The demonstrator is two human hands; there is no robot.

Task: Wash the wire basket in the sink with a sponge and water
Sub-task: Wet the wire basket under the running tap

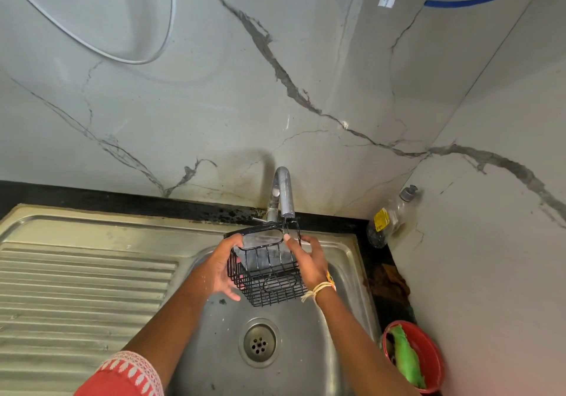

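One black wire basket point(268, 268) is hanging over the one steel sink point(340, 261), just below the single tap point(283, 193), at about 12 o'clock from the drain point(259, 342). Two hands are gripping it: the left hand point(222, 268) is curling round the basket's 9 o'clock side, thumb hooked over the top rim, fingers tucked under the mesh; the right hand point(309, 261) is clasping the 3 o'clock side, thumb pressing on the rim, a thread band lying at the wrist. One clear bottle point(389, 216) is standing at 2 o'clock in the counter corner, and one red bowl point(425, 352) holding something green is sitting at 4 o'clock, its lower edge cut off by the frame. Whether water is running from the spout is hard to make out. A dark patch inside the basket is showing, too unclear to name. The ribbed drainboard point(82, 288) is stretching away at 9 o'clock; the basin floor around the drain is lying open beneath the basket.
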